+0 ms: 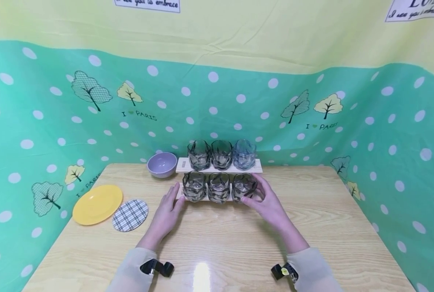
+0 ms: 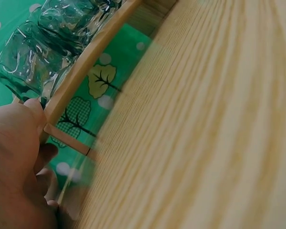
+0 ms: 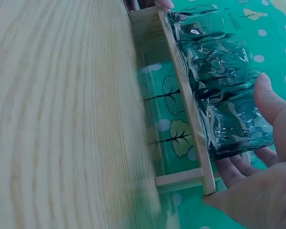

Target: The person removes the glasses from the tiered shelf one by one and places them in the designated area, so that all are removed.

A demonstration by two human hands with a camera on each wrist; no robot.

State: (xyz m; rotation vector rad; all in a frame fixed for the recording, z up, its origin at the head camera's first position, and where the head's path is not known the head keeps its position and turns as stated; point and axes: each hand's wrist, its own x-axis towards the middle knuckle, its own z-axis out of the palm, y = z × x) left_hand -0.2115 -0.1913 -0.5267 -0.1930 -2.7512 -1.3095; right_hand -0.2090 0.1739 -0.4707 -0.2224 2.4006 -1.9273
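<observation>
A two-tier wooden rack (image 1: 180,165) carries glass tumblers in two rows of three. The back row ends in a bluish tumbler (image 1: 244,155); the others look smoky grey. My left hand (image 1: 167,215) holds the left end of the lower shelf, its thumb at the shelf edge beside the leftmost front tumbler (image 1: 194,187). In the left wrist view the fingers of that hand (image 2: 14,162) curl at the shelf's end. My right hand (image 1: 269,205) grips the rightmost front tumbler (image 1: 244,188), thumb near the rim and fingers round the far side. This tumbler (image 3: 236,121) stands on the shelf.
A purple bowl (image 1: 162,165) stands left of the rack. Farther left lie a yellow plate (image 1: 97,205) and a round checked coaster (image 1: 130,215). A green polka-dot cloth (image 1: 213,93) hangs behind and beside the wooden table (image 1: 235,251).
</observation>
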